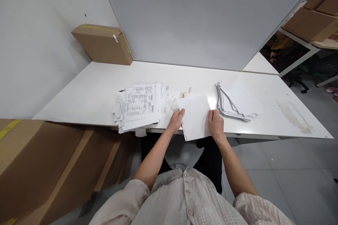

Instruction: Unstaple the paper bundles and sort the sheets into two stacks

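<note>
A cardboard box (105, 47) with yellow tape along its edges sits at the far left of the white bench (269, 109), against the wall panels; it looks closed, so its contents are hidden. More brown cartons (34, 161), also with yellow tape, stand at the near left beside the bench, and what they hold cannot be told. At the far right, other cardboard boxes (311, 24) rest on a separate table, their insides out of sight. The white paper (196, 117) is between the two hands, over the near edge of the bench, slightly tilted. Its upward face looks blank and smooth, with a thin dark line of marks along its lower left edge; whether it is one sheet or several is unclear. The left hand (175, 121) has its grip pinching the left edge, thumb on top; the right hand (216, 123) likewise pinches the right edge. Left of the paper lies an uneven printed stack (142, 107), its top page covered in rows of dark text; right of it, a mostly blank-topped pile (235, 100) with fanned edges.
</note>
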The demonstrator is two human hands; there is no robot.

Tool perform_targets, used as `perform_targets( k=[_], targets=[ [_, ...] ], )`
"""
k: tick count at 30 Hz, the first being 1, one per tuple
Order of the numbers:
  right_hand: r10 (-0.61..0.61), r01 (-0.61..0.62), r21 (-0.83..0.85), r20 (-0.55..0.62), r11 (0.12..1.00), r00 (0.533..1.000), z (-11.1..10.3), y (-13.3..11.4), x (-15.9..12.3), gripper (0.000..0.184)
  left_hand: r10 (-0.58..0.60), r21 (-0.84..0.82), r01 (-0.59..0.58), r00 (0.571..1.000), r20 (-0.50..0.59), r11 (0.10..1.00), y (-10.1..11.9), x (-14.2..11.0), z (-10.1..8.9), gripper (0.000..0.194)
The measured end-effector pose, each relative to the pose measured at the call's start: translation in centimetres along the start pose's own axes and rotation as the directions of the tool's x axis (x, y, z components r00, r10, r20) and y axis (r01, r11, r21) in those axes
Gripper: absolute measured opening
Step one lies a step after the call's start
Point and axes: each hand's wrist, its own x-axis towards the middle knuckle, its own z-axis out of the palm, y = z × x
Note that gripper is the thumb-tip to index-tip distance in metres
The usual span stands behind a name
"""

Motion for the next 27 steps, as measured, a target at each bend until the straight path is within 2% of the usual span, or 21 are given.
perform_targets(
  k=[3, 6, 7, 9, 11, 12, 14, 16, 19, 21, 22, 24, 27],
  targets=[
    [0.004, -0.004, 0.001, 0.023, 1.0, 1.0, 0.1, -0.1, 0.0, 0.034, 0.034, 0.055, -0.032, 0.999, -0.03, 0.998, -0.5, 0.2, -0.4, 0.053],
    [0.004, -0.004, 0.177, -0.004, 0.984, 1.0, -0.1, 0.7, 0.0, 0.044, 0.047, 0.001, -0.047, 0.998, -0.035, 0.999, -0.2, -0.1, -0.1, 0.054],
    [0.0, -0.01, 0.277, 0.037, 0.961, 0.999, -0.3, 1.1, 0.0, 0.049, 0.05, -0.027, -0.051, 0.998, -0.028, 0.998, 0.1, -0.2, 0.1, 0.054],
    [-0.038, -0.071, 0.465, 0.221, 0.882, 0.974, -1.0, 1.7, 0.0, 0.052, 0.063, -0.075, -0.063, 0.998, -0.007, 0.995, 0.6, -0.6, 0.5, 0.054],
    [-0.096, -0.133, 0.545, 0.372, 0.828, 0.923, -2.4, 1.8, 0.0, 0.044, 0.086, -0.095, -0.085, 0.996, 0.006, 0.992, 1.1, -0.9, 0.7, 0.051],
    [-0.116, -0.12, 0.544, 0.381, 0.831, 0.917, -3.4, 1.7, 0.1, 0.039, 0.099, -0.095, -0.098, 0.995, 0.008, 0.991, 1.2, -1.0, 0.7, 0.049],
    [-0.154, 0.003, 0.462, 0.29, 0.887, 0.944, -5.9, 1.0, 0.5, 0.032, 0.134, -0.08, -0.134, 0.991, -0.004, 0.988, 1.6, -1.1, 0.6, 0.043],
    [-0.251, 0.192, 0.284, 0.19, 0.94, 0.949, -8.7, 0.0, 1.1, 0.025, 0.201, -0.032, -0.202, 0.979, -0.025, 0.979, 2.0, -1.0, 0.4, 0.04],
    [-0.419, 0.43, -0.007, 0.204, 0.903, 0.885, -11.5, -1.5, 2.1, 0.019, 0.386, 0.185, -0.374, 0.922, -0.031, 0.909, 2.7, -0.9, 0.0, 0.041],
    [-0.472, 0.522, -0.137, 0.281, 0.842, 0.836, -11.8, -2.3, 2.6, 0.018, 0.474, 0.372, -0.439, 0.881, -0.002, 0.818, 2.9, -0.8, -0.4, 0.04],
    [-0.475, 0.549, -0.183, 0.33, 0.815, 0.816, -11.6, -2.5, 2.8, 0.017, 0.485, 0.44, -0.44, 0.875, 0.012, 0.783, 2.9, -0.8, -0.6, 0.038],
    [-0.452, 0.575, -0.253, 0.411, 0.778, 0.792, -10.8, -2.8, 2.9, 0.016, 0.446, 0.51, -0.399, 0.894, 0.033, 0.762, 2.6, -0.7, -1.0, 0.035],
    [-0.414, 0.573, -0.301, 0.452, 0.762, 0.79, -10.0, -2.9, 3.0, 0.016, 0.376, 0.539, -0.348, 0.924, 0.062, 0.767, 2.0, -0.5, -1.4, 0.032]
  ],
)
